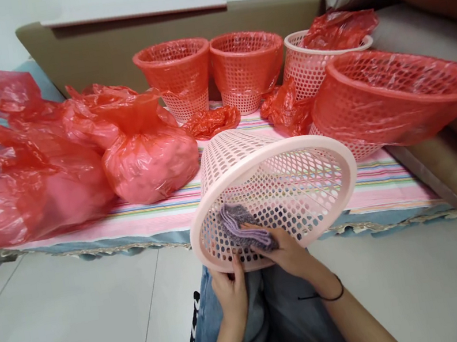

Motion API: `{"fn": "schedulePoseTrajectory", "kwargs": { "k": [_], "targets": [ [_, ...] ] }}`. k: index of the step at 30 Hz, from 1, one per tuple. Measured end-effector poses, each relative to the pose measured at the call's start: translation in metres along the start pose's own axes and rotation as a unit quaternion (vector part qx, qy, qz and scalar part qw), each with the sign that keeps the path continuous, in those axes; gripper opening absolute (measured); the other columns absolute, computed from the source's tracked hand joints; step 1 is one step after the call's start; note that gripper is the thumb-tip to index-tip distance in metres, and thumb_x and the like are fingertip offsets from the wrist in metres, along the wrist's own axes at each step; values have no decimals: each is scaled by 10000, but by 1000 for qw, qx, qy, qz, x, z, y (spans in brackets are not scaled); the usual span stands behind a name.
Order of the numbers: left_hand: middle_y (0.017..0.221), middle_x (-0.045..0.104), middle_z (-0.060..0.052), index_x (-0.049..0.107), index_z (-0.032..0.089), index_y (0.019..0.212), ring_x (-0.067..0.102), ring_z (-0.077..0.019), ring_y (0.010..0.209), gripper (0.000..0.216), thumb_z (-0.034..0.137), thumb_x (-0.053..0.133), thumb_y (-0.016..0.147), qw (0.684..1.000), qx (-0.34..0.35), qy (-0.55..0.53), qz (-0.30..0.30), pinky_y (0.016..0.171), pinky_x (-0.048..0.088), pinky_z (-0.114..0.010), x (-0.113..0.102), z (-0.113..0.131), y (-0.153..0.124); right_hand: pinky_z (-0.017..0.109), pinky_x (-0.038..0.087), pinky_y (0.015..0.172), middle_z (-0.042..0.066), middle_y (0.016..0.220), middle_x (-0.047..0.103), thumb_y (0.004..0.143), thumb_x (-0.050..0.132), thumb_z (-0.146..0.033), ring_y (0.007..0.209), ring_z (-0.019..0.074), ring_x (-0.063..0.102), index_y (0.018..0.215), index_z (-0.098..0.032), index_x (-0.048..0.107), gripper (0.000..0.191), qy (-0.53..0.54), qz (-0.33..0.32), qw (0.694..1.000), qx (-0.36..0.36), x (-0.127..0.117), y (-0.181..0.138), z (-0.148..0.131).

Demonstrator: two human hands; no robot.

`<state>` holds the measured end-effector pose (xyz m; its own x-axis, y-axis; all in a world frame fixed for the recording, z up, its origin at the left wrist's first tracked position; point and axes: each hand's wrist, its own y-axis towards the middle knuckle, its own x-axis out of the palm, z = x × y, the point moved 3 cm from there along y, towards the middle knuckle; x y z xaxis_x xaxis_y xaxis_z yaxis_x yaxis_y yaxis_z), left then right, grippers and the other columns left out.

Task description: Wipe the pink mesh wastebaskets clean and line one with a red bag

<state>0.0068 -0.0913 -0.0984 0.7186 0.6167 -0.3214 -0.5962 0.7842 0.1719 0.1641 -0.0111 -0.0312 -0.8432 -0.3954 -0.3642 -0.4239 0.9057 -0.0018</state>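
A pale pink perforated plastic basket lies tilted on its side at the bench's front edge, its mouth facing me. My left hand grips the lower rim, thumb inside and fingers hidden underneath. Inside the mouth, my right hand is closed on a folded grey and purple cloth, which is against or close to the basket's inner wall. I cannot tell whether the cloth presses on the wall.
Stuffed red plastic bags sit at the left on the striped cloth cover. Along the back stand baskets lined with red bags, another pink basket and a red-lined one at right. Cushions lean at far right.
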Motion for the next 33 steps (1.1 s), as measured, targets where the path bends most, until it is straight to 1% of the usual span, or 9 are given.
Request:
{"fn": "schedulePoseTrajectory", "kwargs": {
  "k": [3,6,8,10,13,18,24,28,33],
  "targets": [
    [1326,640,-176,533,168,1309,614,-310,1253,568,509,646,869,1000,-3,-1,-9,1038,502,-459,0,-1,-1,496,549,990,100,1110,760,861,623,-481,1067,294,708,1130,-168,733,427,59,116,991,35,-37,12,-6],
    [1358,623,-187,534,163,1305,600,-308,1276,560,508,640,877,1000,-2,-3,-4,1036,504,-457,0,1,-1,496,447,1115,102,1331,662,892,566,-351,1256,287,606,1315,-159,640,470,-43,200,978,-41,-64,40,-18],
    [1337,638,-190,554,162,1277,616,-312,1253,553,514,652,863,1000,-1,-4,-10,1016,517,-458,0,1,0,500,326,1205,104,1497,522,858,515,-191,1413,280,451,1438,-147,532,582,-189,185,962,-73,-64,64,-20],
    [1294,663,-185,572,162,1256,640,-314,1212,534,508,652,858,1000,-6,-7,-15,1004,524,-468,-1,-1,1,502,218,1246,119,1580,407,813,495,-98,1498,290,305,1492,-118,463,680,-332,131,933,-50,-52,87,-13],
    [1287,665,-182,562,166,1278,654,-314,1187,538,484,657,855,1000,-11,-8,-13,1011,522,-478,-1,-5,3,504,169,1244,180,1556,427,793,559,-88,1494,348,283,1424,-68,536,632,-411,42,911,-7,-25,111,8],
    [1359,621,-191,512,150,1350,582,-319,1302,597,480,632,867,1000,-7,-16,6,1071,486,-465,3,-1,1,534,147,1225,226,1486,494,799,589,-116,1454,379,328,1305,-36,622,513,-398,11,918,0,-5,125,31],
    [1405,600,-188,480,145,1407,544,-313,1350,622,464,599,886,999,-29,-15,-5,1121,441,-454,7,6,-1,503,320,1160,167,1292,664,766,537,-36,1305,329,525,1245,-93,675,502,-308,25,951,-4,3,131,25],
    [1425,588,-181,486,148,1415,523,-317,1370,637,490,595,889,999,-37,-34,-19,1129,437,-447,5,7,2,364,481,1041,99,1265,693,902,503,-139,1171,228,639,1277,-151,647,401,-207,70,975,-24,12,137,12],
    [1429,581,-175,549,150,1319,498,-310,1391,599,536,634,869,997,-52,-47,-28,1150,416,-449,3,12,7,373,469,1074,79,1332,653,922,478,-142,1235,218,605,1361,-187,578,453,-144,135,979,-50,9,144,2]
  ]
}}
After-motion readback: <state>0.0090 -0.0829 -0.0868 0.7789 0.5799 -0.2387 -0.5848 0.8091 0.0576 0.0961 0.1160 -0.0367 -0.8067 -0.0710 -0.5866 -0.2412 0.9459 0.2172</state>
